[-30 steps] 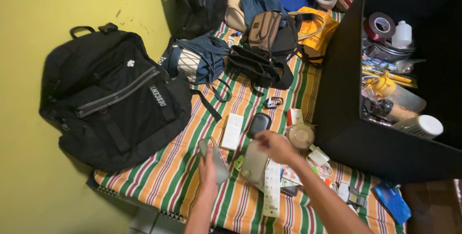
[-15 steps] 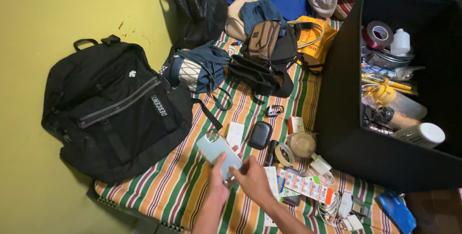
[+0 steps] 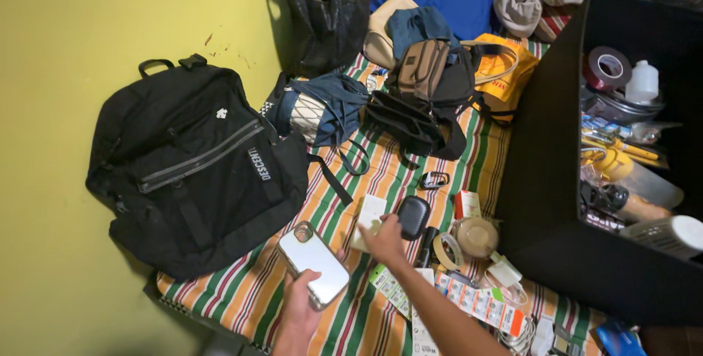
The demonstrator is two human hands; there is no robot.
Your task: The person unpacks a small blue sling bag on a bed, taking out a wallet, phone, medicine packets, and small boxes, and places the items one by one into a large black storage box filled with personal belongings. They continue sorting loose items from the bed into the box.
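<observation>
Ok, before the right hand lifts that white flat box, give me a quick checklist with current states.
1. Left hand has a firm hold on the phone: ok, fingers wrapped under it, screen up.
2. Right hand is on the white flat box: ok, fingertips touch its lower end.
3. Grip closed on the box: not ok, fingers only rest on it.
4. Black oval case clear of the box: ok, beside it, apart.
5. Backpack clear of the box: ok.
6. Anything under the box: cannot tell.
</observation>
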